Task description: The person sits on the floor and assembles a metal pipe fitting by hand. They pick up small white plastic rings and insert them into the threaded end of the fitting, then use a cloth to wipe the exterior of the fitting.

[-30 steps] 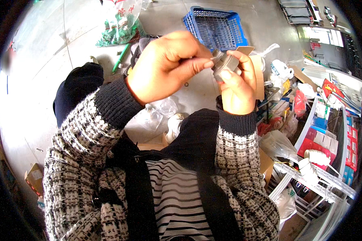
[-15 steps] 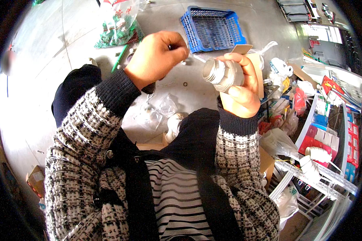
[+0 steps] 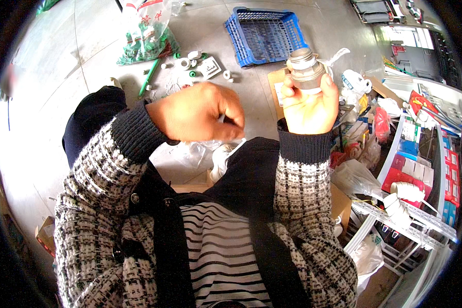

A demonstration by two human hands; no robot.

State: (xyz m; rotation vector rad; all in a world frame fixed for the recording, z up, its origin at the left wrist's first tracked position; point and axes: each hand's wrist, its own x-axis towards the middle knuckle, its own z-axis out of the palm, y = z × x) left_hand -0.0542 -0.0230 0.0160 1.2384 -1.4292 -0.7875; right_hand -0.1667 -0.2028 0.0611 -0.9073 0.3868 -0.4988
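My right hand (image 3: pixel 310 105) holds up a threaded pipe fitting (image 3: pixel 309 79), greyish and shiny, with its open mouth tilted upward. A white band (image 3: pixel 304 63) goes round its thread and looks like sealing tape. Fingers and thumb grip the wider lower part of the fitting. Left of it and lower, my left hand (image 3: pixel 200 113) is closed with the fingers curled in, apart from the fitting. Its fingertips are blurred. A thin white edge shows just below them, but whether the hand holds it I cannot make out.
Beyond my hands lie a blue crate (image 3: pixel 264 38), a bag of green fittings (image 3: pixel 148 41), a green pipe (image 3: pixel 149 78) and several loose white fittings (image 3: pixel 185 63). At the right stand a cluttered white shelf (image 3: pixel 390 159) and plastic bags (image 3: pixel 357 179). A carton (image 3: pixel 276 90) sits behind my right hand.
My left hand has come down toward me, away from the fitting. My right hand has turned the fitting from facing left to more upright and slightly higher.
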